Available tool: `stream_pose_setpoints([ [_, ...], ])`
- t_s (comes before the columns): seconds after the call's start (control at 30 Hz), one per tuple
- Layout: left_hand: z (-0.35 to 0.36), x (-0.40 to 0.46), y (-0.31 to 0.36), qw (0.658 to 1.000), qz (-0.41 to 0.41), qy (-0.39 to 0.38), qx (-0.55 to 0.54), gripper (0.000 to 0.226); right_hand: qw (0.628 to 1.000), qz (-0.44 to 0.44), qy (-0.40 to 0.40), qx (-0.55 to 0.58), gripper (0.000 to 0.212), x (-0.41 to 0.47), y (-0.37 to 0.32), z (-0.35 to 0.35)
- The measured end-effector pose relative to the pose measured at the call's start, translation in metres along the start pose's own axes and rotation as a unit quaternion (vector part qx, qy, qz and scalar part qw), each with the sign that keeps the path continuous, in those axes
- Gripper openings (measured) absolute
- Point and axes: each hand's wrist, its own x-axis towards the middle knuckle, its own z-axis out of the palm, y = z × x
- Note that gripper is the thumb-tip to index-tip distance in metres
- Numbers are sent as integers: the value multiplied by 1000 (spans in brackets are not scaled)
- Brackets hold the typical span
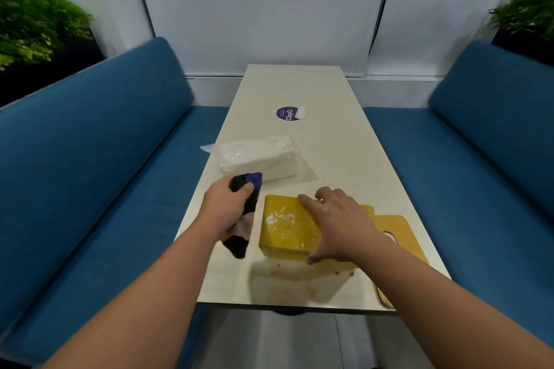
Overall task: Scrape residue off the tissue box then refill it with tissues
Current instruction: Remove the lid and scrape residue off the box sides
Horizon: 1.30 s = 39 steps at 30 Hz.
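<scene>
Fingers (308,199) of the right hand (338,228) curl over the yellow tissue box (284,228) near the surface's (344,159) front edge. The left hand (227,204) grips a dark cloth (245,186). White residue (277,216) could smear if rubbed, I think, and the box could slide off. One box, one tissue pack (257,159), one cloth.

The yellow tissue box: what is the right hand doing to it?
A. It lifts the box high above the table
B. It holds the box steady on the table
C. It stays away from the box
B: the right hand grips the yellow tissue box, which sits on the table.
</scene>
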Motion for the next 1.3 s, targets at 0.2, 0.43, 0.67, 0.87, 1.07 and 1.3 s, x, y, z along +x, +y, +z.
stream_pose_setpoints([
  [0.2, -18, 1, 29, 967, 146, -182, 103, 24, 998, 47, 12, 37, 115, 0, 3, 3],
  [0.43, 31, 8, 50, 869, 294, -201, 342, 22, 997, 62, 23, 36, 116, -3, 5, 8],
  [0.67, 33, 2, 38, 868, 321, -121, 359, 24, 997, 64, 25, 43, 117, -4, 7, 9],
  [0.87, 17, 7, 33, 877, 274, -97, 383, 24, 997, 56, 21, 47, 117, -4, 8, 11],
  [1.07, 41, -16, 36, 888, 262, -91, 366, 23, 997, 42, 31, 54, 112, -6, 8, 13],
  [1.3, -10, -22, 7, 960, 81, 50, 262, 8, 997, 34, 22, 66, 114, -2, 11, 13],
])
